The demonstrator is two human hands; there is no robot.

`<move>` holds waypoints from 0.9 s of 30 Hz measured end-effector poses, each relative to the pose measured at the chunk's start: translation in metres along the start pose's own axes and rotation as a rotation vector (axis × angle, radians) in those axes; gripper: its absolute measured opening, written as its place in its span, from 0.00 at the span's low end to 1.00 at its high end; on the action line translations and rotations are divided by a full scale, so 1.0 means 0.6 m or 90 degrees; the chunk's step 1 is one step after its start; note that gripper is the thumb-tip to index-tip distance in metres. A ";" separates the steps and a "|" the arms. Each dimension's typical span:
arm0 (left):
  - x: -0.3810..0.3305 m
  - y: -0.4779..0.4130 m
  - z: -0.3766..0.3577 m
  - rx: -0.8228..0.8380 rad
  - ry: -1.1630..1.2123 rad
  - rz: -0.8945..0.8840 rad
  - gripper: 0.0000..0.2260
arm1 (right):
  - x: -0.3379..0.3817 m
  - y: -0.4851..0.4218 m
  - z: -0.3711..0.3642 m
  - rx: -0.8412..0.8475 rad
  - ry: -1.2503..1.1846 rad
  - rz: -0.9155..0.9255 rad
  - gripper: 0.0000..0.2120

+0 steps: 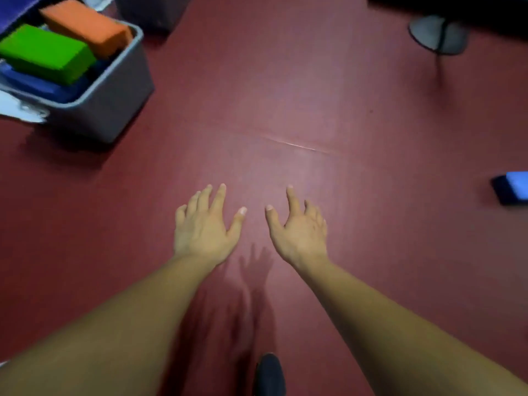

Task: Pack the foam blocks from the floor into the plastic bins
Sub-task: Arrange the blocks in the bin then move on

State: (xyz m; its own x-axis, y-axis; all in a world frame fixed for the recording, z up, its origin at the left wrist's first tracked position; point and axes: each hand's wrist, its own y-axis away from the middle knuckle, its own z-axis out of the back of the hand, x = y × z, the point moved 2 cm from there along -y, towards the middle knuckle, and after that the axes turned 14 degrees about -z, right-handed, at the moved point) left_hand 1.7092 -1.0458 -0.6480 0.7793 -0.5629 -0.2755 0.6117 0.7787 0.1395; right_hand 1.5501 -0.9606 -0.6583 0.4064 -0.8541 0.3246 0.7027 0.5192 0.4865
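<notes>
Your left hand (204,227) and right hand (298,228) hover empty, fingers (218,195) spread wide. The blue foam block (513,188) lies on the maroon floor (285,95) well to your right, nearer the right hand. The frame edge cuts it off, hiding its long axis. The grey plastic bin (114,98) sits far left.

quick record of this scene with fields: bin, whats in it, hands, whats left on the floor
bin: grey plastic bin, top left, standing on the dark red floor
in bin: orange foam block and green foam block on top, blue foam pieces beneath
hands: left hand and right hand both open, holding nothing, over bare floor
left on floor: blue block, probably foam, at the right edge, partly cut off
</notes>
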 end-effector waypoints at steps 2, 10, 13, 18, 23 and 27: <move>-0.092 -0.047 -0.020 0.019 -0.003 -0.055 0.33 | -0.085 -0.042 0.053 -0.024 -0.016 -0.066 0.35; -0.388 -0.150 -0.094 0.099 -0.047 -0.272 0.33 | -0.365 -0.101 0.210 -0.085 -0.123 -0.295 0.35; -0.477 -0.173 -0.128 0.139 -0.062 -0.355 0.33 | -0.438 -0.117 0.243 -0.098 -0.146 -0.358 0.35; -0.622 -0.212 -0.178 0.189 -0.082 -0.491 0.36 | -0.542 -0.144 0.299 -0.124 -0.200 -0.457 0.35; -0.713 -0.239 -0.203 0.227 -0.126 -0.588 0.35 | -0.623 -0.156 0.333 -0.137 -0.244 -0.551 0.35; -0.811 -0.252 -0.227 0.222 -0.142 -0.611 0.38 | -0.704 -0.154 0.366 -0.141 -0.286 -0.611 0.35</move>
State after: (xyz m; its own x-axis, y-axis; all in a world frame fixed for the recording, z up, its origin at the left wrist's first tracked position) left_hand 1.2186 -0.8519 -0.6647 -0.0692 -0.9688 -0.2381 0.9648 -0.1257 0.2311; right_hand 1.1854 -0.6411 -0.6620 -0.5900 -0.7880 0.1761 0.7214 -0.4165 0.5533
